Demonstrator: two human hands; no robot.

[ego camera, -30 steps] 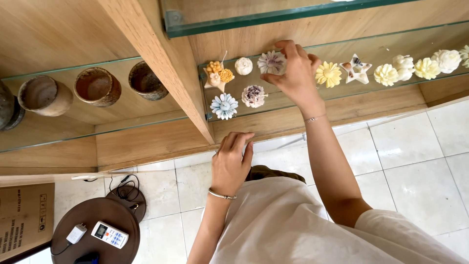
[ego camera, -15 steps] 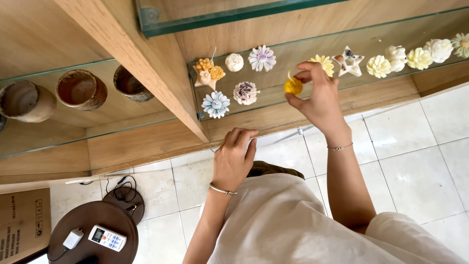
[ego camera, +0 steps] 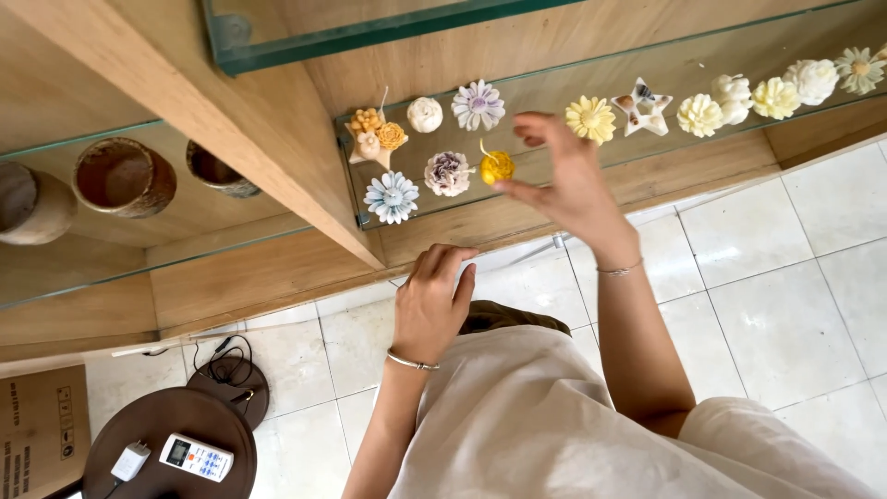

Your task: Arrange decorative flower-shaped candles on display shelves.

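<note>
My right hand (ego camera: 573,185) is up at the glass shelf (ego camera: 665,74), fingers spread. Its thumb is just beside a small round yellow candle (ego camera: 496,167) with a wick, which sits on the glass next to a mauve flower candle (ego camera: 448,173) and a pale blue one (ego camera: 391,197). A white-and-purple daisy candle (ego camera: 478,104) and a yellow flower candle (ego camera: 590,118) lie behind my fingers. My left hand (ego camera: 432,303) hangs lower, close to the shelf's wooden front edge, fingers curled together with nothing in them. Each wrist has a thin bracelet.
More flower candles and a star-shaped one (ego camera: 643,106) line the shelf to the right. A wooden divider (ego camera: 231,129) separates woven pots (ego camera: 125,176) on the left. On the tiled floor below, a round brown stool (ego camera: 148,434) carries a remote (ego camera: 196,457) and charger; a cardboard box (ego camera: 37,430) stands beside it.
My right hand brought the yellow candle left from beside the yellow flower and opened off it; it now rests beside the mauve flower. My left hand has stayed put.
</note>
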